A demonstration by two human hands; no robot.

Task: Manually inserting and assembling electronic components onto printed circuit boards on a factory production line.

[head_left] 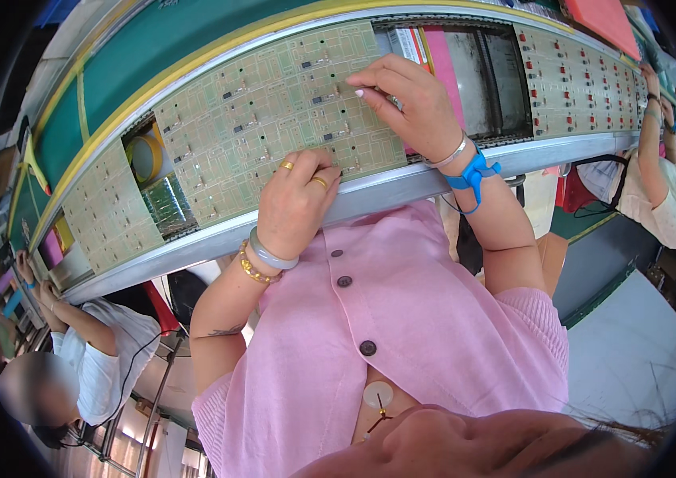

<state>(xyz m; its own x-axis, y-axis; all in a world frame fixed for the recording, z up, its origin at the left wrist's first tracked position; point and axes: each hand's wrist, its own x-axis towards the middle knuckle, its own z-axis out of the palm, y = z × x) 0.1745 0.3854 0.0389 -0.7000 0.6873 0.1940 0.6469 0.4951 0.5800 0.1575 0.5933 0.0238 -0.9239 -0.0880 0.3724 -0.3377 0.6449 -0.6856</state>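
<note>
Green circuit board [278, 111] — left hand [296, 195]: fingers curled, hold hidden — right hand [411, 103]: fingers nearly together, hold unclear.

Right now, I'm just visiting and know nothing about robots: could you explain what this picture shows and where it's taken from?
There is no machine arm here, just a person's two bare hands. The single picture comes from a wide camera worn on the head, looking down, so straight edges bend. On a metal rail lies a pale green circuit board dotted with small parts. The left hand curls at its near edge; the right hand hovers above it, fingers close together. Whether either holds something tiny, I can't tell. More boards lie along the line, including one with red parts to the right.
</note>
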